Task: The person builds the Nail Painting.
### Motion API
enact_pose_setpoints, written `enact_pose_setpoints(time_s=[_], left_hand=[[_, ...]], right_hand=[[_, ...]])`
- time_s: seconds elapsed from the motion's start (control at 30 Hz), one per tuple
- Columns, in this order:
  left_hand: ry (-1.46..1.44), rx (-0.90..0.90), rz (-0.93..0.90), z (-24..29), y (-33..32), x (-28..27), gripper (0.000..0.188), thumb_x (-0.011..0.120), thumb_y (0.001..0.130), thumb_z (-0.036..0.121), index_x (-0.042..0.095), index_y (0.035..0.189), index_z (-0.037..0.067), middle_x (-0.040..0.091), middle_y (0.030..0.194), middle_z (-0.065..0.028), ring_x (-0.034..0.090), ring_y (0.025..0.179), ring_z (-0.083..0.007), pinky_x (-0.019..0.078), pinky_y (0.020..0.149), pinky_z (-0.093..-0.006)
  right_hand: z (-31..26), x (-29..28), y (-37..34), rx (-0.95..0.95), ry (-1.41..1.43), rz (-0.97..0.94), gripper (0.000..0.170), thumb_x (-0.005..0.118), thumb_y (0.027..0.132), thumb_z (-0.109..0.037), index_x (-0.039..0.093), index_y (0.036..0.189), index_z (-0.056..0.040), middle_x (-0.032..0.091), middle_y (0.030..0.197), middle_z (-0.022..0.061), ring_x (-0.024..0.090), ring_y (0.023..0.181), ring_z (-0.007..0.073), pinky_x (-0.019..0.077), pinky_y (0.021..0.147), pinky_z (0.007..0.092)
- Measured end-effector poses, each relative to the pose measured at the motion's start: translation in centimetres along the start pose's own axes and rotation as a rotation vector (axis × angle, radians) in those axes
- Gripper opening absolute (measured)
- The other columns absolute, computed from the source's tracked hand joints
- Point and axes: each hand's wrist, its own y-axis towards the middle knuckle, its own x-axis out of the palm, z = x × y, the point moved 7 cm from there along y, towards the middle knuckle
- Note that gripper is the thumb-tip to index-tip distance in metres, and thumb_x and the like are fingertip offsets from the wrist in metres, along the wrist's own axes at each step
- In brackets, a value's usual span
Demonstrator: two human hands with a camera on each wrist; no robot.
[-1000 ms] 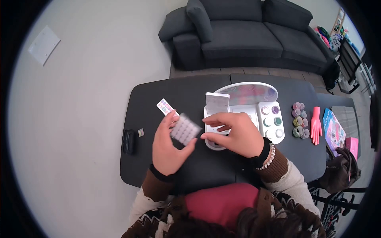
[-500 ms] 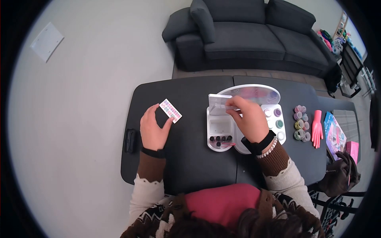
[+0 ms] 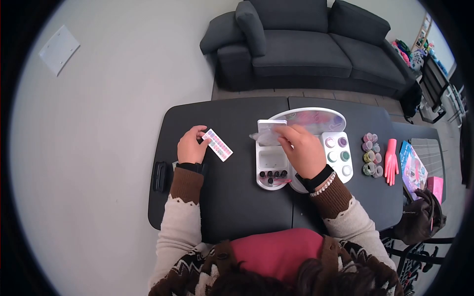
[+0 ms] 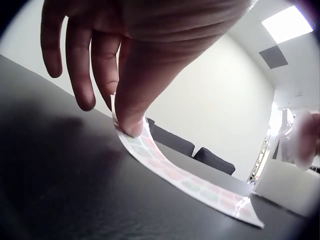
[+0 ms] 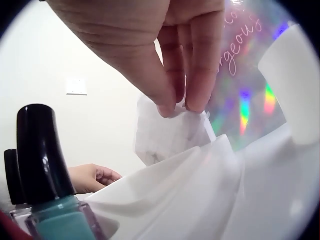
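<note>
My left hand (image 3: 191,146) pinches a small white sheet of coloured nail stickers (image 3: 220,146) by one end. In the left wrist view the sheet curves down from thumb and fingertips toward the black tabletop. Over a white nail-art case (image 3: 258,160), my right hand (image 3: 304,153) pinches a thin, translucent plastic piece (image 5: 170,132) between thumb and fingers. That piece hangs right beside the case's small raised lid (image 3: 272,122). Several black-capped nail polish bottles (image 3: 274,174) lie in the case's front compartment, behind an open rectangular compartment; a teal polish bottle (image 5: 65,222) shows close in the right wrist view.
The case's mirrored back (image 3: 313,118) stands upright, with a white tray of round pots (image 3: 340,175) at its right. Further right are stacked small pots (image 3: 369,157), a pink model hand (image 3: 391,165) and a colourful box (image 3: 413,165). A black case (image 3: 159,176) lies at the left edge.
The dotted clear sheet has left my left hand, which now pinches the sticker sheet. My right hand has moved up to the raised lid, where it holds the translucent piece.
</note>
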Motion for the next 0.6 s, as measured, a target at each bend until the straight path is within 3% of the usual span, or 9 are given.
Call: enact_pose_setpoints(time_s=[0.07,0.1,0.17,0.33,0.6], left_hand=[[-0.23,-0.063,0.012,0.1,-0.5,-0.2,0.03,0.083,0.095,0.007,0.08,0.125,0.005,0.083,0.107,-0.008,0.079,0.096,-0.0192,0.0613,0.087,-0.0329],[-0.229,-0.059,0.005,0.7,-0.8,-0.4,0.03,0.083,0.095,0.007,0.08,0.125,0.005,0.083,0.107,-0.008,0.079,0.096,-0.0192,0.0613,0.087,-0.0329],[-0.396,-0.057,0.05,2.5,-1.5,-1.9,0.022,0.082,0.098,0.004,0.081,0.119,-0.001,0.082,0.099,-0.0073,0.076,0.088,-0.0096,0.0585,0.081,-0.0263],[-0.604,0.038,0.13,7.5,-3.5,-4.3,0.014,0.082,0.099,0.001,0.082,0.112,-0.002,0.081,0.098,-0.0044,0.074,0.088,-0.0086,0.0584,0.086,-0.0242],[-0.567,0.182,0.184,14.7,-6.2,-5.3,0.01,0.09,0.091,0.005,0.085,0.099,0.003,0.084,0.095,-0.0076,0.076,0.085,-0.0141,0.0592,0.084,-0.0286]], right_hand=[[0.5,0.4,-0.1,0.02,0.001,-0.016,0.008,0.071,0.101,-0.01,0.076,0.104,-0.0051,0.074,0.099,0.0157,0.073,0.09,0.0412,0.0599,0.079,0.0502],[1.5,1.0,-0.3,0.049,-0.017,-0.035,0.01,0.071,0.101,-0.012,0.077,0.103,-0.0046,0.075,0.099,0.0164,0.074,0.09,0.0413,0.06,0.079,0.0506],[2.3,1.3,-0.6,0.087,-0.035,-0.053,0.012,0.072,0.101,-0.014,0.077,0.102,-0.0042,0.076,0.099,0.0172,0.074,0.09,0.0415,0.0601,0.08,0.051],[1.9,0.9,-0.5,0.138,-0.162,-0.065,0.014,0.075,0.1,-0.022,0.078,0.097,-0.0078,0.079,0.091,0.0148,0.076,0.086,0.038,0.0599,0.075,0.0494],[2.0,0.1,-0.5,0.186,-0.198,-0.099,0.019,0.083,0.095,-0.029,0.079,0.095,-0.01,0.08,0.087,0.012,0.078,0.081,0.0363,0.0603,0.072,0.0484]])
